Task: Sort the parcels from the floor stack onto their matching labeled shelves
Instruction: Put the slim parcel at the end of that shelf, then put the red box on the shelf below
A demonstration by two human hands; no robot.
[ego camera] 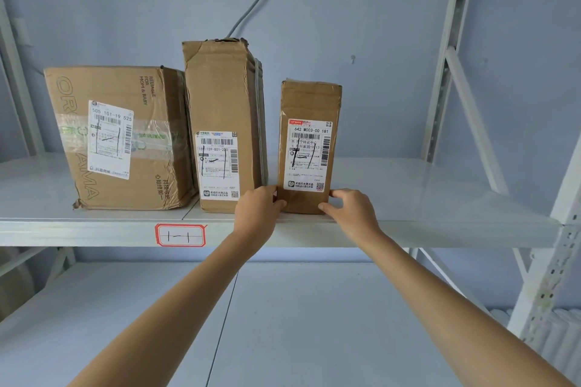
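A small upright brown parcel (309, 104) with a white shipping label marked "1-1" stands on the white shelf (408, 198). My left hand (257, 209) grips its lower left edge and my right hand (352, 207) grips its lower right edge. To its left stand a taller brown parcel (221, 94) and, further left, a wide brown box (122, 135), both with labels marked "1-1". A red-bordered tag reading "1-1" (180, 235) is stuck on the shelf's front edge.
The shelf has free surface to the right of the small parcel, up to the white metal upright (562, 245). A lower white shelf (283, 324) lies beneath my arms. A grey cable (256, 3) runs down the blue wall behind the parcels.
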